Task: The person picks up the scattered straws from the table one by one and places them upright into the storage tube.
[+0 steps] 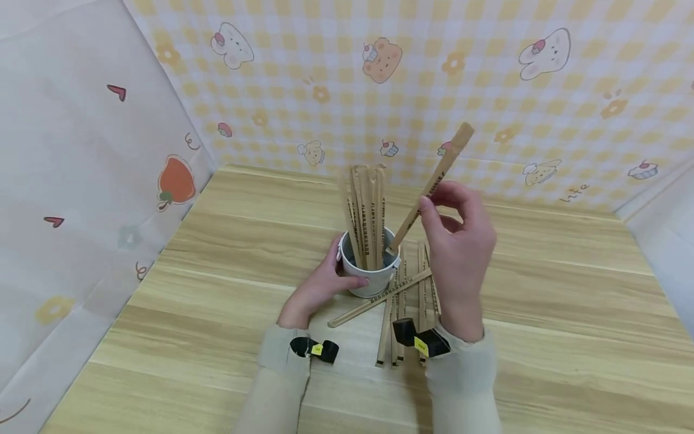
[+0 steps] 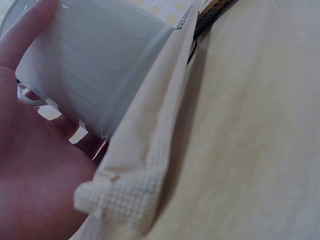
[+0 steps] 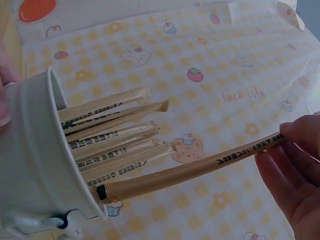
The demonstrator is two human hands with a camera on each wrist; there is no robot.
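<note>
A small white metal bucket (image 1: 371, 289) with side handle lugs stands on the table, holding several upright straws (image 1: 366, 220) in printed brown paper wrappers. My left hand (image 1: 320, 286) grips its left side, thumb across the front, some fingers hidden behind. Between thumb and fingertips, my right hand (image 1: 462, 241) pinches another paper-wrapped straw (image 3: 190, 172). That straw slants, with its lower end at the right side of the bucket's mouth and its upper end up to the right. In the left wrist view, one loose wrapped straw (image 2: 145, 130) lies close beside the bucket (image 2: 95, 60).
Several more wrapped straws (image 1: 384, 337) lie on the wood-grain table (image 1: 228, 271) in front and to the right of the bucket, one crossing over others. A yellow checked cloth (image 1: 303, 78) hangs behind, and a white printed sheet (image 1: 97, 181) rises at the left.
</note>
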